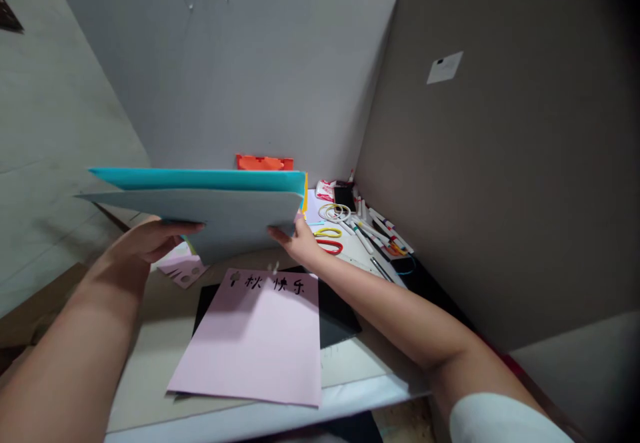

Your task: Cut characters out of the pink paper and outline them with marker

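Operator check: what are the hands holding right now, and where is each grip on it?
A stack of coloured card sheets: the left hand grips its lower edge toward the left, and the right hand grips near its right corner.

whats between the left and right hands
The head view shows a stack of coloured card, pale blue in front, teal behind, gripped by the left hand and the right hand.

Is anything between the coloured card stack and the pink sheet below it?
Nothing visible: the stack of coloured card, held by the left hand and right hand, is raised above the pink sheet with only air between.
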{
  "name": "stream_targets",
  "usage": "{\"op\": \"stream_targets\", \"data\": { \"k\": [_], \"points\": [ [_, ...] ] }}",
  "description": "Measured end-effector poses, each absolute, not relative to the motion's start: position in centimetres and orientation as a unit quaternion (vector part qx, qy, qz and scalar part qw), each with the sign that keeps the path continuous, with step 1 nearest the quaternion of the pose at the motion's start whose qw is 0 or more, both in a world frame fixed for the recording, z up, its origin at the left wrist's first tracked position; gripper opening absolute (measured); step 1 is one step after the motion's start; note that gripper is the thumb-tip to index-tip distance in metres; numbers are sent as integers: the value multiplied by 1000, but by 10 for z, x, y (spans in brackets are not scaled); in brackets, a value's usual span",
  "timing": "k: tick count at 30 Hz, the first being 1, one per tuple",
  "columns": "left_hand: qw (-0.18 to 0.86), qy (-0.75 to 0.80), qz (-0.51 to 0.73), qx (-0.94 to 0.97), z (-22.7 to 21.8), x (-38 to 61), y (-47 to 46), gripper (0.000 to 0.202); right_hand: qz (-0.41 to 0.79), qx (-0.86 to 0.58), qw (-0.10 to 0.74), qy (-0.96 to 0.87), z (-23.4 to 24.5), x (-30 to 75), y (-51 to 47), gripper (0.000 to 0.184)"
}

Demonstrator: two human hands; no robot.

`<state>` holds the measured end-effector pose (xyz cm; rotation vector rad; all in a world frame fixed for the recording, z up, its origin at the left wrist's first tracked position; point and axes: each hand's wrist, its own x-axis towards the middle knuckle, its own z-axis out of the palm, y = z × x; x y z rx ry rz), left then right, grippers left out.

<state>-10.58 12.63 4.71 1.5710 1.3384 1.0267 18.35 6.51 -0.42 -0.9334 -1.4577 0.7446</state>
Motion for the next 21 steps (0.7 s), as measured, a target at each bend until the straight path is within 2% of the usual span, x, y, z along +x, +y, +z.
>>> {"op": "stream_targets", "data": {
  "k": [4, 9, 16, 21],
  "points": [
    [465, 506, 361, 631, 50, -104, 123, 33, 321, -406, 586, -623, -11, 179, 67, 43],
    [449, 485, 345, 666, 46, -110, 121, 31, 329, -410, 582, -620, -9, 177, 73, 25],
    [373, 476, 351, 715, 34, -120, 126, 45, 357, -416, 585, -598, 2, 176, 74, 37],
    [306, 527, 318, 726, 34, -122, 131, 37, 370, -411, 612, -565, -1, 179, 82, 37]
  ]
}}
